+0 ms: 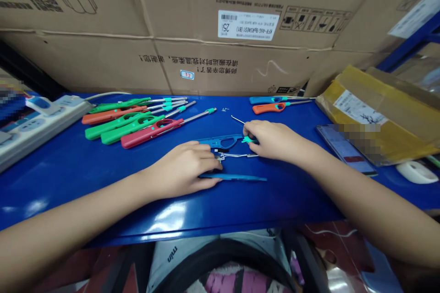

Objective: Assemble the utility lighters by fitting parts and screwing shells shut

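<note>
My left hand point(187, 169) has its thumb and fingers closed on a narrow blue lighter casing half point(245, 177), seen edge-on. Just beyond its fingers lies another blue casing half point(228, 142) with a trigger opening. White wires point(235, 155) and small parts sit between the two halves, running to a small metal piece point(252, 155). In the pinched fingers of my right hand point(271, 139) is a small green trigger piece point(248, 139). A thin metal rod with a bent tip point(237, 119) sticks out by its index finger; whether it is gripped I cannot tell.
Several long-necked lighters point(151, 132) lie at the left, beside a white power strip point(41, 123). Two more lighters point(270, 107) are at the back. A phone point(343, 149), a yellow-taped parcel point(364, 114) and a white mouse point(416, 172) are on the right. Cardboard point(192, 9) walls the back.
</note>
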`<move>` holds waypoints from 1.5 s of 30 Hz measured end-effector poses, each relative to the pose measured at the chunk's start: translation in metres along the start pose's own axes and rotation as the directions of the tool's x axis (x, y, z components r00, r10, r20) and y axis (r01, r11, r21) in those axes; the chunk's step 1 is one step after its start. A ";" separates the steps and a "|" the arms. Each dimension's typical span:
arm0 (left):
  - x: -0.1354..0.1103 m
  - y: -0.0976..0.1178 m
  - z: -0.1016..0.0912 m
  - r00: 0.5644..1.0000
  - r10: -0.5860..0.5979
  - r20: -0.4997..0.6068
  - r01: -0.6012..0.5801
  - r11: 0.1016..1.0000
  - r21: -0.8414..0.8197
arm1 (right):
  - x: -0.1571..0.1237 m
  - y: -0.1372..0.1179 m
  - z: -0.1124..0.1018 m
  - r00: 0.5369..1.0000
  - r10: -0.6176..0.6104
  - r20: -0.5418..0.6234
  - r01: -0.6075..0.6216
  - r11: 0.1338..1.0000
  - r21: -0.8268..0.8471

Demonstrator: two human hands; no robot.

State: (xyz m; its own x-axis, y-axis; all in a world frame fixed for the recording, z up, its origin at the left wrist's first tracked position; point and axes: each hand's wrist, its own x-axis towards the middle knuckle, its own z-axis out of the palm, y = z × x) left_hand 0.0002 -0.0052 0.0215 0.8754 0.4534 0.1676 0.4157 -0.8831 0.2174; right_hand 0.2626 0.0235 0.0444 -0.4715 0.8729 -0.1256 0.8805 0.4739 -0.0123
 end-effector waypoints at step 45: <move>-0.008 -0.018 -0.009 0.999 0.026 0.021 -0.027 1.000 0.008 | -0.027 0.019 -0.015 0.932 -0.363 0.019 0.314 0.830 0.462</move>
State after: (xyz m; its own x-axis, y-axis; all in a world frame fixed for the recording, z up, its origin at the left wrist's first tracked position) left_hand -0.0163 0.0077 0.0248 0.8912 0.4272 0.1527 0.3943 -0.8958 0.2052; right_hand 0.2918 0.0108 0.0625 -0.7578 0.6391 -0.1316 0.6052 0.6131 -0.5078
